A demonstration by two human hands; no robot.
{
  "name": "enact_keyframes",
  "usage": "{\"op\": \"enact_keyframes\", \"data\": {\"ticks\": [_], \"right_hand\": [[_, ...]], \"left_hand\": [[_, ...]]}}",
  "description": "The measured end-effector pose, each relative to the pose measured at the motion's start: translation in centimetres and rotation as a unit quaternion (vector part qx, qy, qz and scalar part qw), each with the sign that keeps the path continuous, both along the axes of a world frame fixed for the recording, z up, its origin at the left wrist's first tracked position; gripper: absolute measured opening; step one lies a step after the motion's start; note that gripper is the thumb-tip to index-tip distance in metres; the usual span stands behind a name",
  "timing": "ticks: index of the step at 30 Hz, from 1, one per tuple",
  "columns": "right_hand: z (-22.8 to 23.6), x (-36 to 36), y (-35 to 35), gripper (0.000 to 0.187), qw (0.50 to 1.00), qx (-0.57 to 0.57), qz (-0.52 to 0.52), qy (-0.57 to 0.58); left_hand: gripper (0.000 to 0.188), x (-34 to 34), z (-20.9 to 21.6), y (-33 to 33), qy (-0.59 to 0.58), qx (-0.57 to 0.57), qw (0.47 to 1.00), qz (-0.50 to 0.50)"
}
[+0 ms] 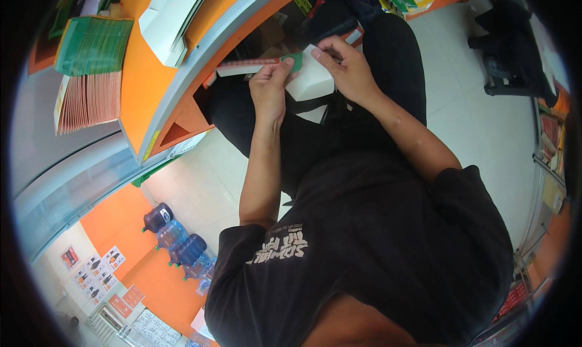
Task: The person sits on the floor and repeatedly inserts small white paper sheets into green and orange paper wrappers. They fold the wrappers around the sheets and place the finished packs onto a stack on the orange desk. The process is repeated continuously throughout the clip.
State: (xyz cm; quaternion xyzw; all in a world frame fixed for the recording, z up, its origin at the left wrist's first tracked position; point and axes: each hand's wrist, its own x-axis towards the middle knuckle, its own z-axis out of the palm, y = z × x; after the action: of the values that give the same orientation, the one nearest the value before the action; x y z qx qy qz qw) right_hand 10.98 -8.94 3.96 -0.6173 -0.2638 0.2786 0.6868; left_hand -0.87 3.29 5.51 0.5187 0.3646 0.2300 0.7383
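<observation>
Both hands (pixel 306 77) fold white carton (pixel 310 80)

— The scene is evenly and brightly lit; the pale floor tiles (pixel 479 116) look nearly washed out, and shadows are soft.

— And the edges?

— A black vignette rings the view, and straight lines such as the grey counter edge (pixel 200 62) bow strongly toward it. The centre is fairly sharp, while the water bottles (pixel 176 238) near the rim look softer and slightly smeared.
</observation>
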Motion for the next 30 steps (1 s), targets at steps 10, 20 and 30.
{"op": "enact_keyframes", "data": {"ticks": [10,20,30], "right_hand": [[1.0,-0.2,-0.5,0.022,0.993,-0.01,0.031,-0.116],[1.8,-0.2,-1.3,0.023,0.985,-0.056,0.082,-0.138],[-0.3,-1.8,-1.6,0.024,0.969,-0.019,0.117,-0.215]], "left_hand": [[0.02,-0.8,-1.6,-2.2,-0.038,0.144,0.989,-0.015],[0.018,-1.8,-2.3,-2.3,-0.023,0.145,0.989,-0.011],[0.021,-0.5,0.7,-3.0,0.052,0.226,0.973,-0.006]]}}
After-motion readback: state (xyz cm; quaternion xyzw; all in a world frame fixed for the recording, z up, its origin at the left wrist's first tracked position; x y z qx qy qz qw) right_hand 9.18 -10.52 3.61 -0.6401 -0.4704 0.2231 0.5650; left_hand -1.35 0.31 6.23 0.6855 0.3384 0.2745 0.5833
